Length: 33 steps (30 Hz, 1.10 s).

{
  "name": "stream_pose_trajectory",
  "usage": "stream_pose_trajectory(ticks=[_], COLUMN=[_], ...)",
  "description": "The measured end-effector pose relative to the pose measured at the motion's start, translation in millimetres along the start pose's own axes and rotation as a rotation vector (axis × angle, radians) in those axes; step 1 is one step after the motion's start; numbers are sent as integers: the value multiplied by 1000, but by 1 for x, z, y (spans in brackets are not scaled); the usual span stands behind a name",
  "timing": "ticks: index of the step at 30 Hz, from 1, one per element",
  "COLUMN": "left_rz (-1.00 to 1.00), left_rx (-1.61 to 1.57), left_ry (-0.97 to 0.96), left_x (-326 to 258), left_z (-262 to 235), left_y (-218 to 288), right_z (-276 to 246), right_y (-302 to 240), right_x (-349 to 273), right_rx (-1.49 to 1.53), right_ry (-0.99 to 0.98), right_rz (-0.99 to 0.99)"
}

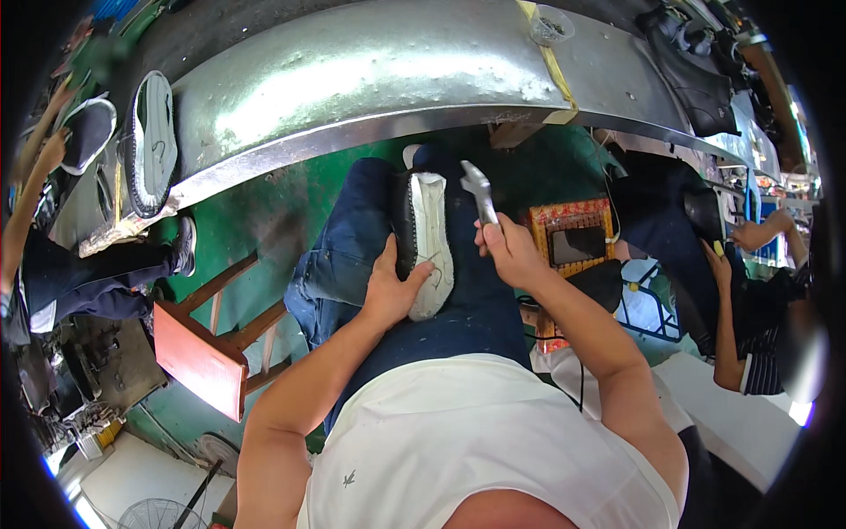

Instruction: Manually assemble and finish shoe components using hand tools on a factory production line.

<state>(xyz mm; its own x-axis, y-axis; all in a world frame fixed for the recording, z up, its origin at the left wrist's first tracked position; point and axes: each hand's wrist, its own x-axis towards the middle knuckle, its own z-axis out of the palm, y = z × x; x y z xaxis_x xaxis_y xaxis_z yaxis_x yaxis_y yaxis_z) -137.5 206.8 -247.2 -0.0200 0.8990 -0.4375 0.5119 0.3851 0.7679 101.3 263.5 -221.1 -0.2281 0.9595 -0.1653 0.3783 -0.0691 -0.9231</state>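
A black shoe [432, 225] lies bottom-up across my thighs, its pale underside facing me and its toe end hard to tell from its heel. My left hand [390, 288] grips its near part, thumb pressed on the pale underside and fingers along the dark side. A metal hammer [478, 189] is raised just right of the shoe, apart from it. My right hand [514, 253] is wrapped round the hammer's handle, most of which the fingers hide.
A long metal-topped bench [370, 62] curves across the front, with another upturned shoe [154, 145] at its left end and a clear plastic cup [551, 26] on it. A red-topped stool [201, 357] stands left, an orange basket [573, 231] right. People work on both sides.
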Motion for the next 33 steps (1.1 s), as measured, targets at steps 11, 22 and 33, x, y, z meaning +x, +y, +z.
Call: stream_pose_trajectory(ticks=[11,22,33], left_rz=[-168,510,572], left_rx=[-586,-147,1007], left_ry=[-184,-391,282], left_x=[11,17,340], left_z=[-38,-234,-165], left_y=[-3,180,394], right_z=[14,-5,-31], right_y=[76,71,59], right_x=[-7,11,51], right_rx=[450,442,108], right_ry=[-106,-226,-307], right_rz=[335,372,326])
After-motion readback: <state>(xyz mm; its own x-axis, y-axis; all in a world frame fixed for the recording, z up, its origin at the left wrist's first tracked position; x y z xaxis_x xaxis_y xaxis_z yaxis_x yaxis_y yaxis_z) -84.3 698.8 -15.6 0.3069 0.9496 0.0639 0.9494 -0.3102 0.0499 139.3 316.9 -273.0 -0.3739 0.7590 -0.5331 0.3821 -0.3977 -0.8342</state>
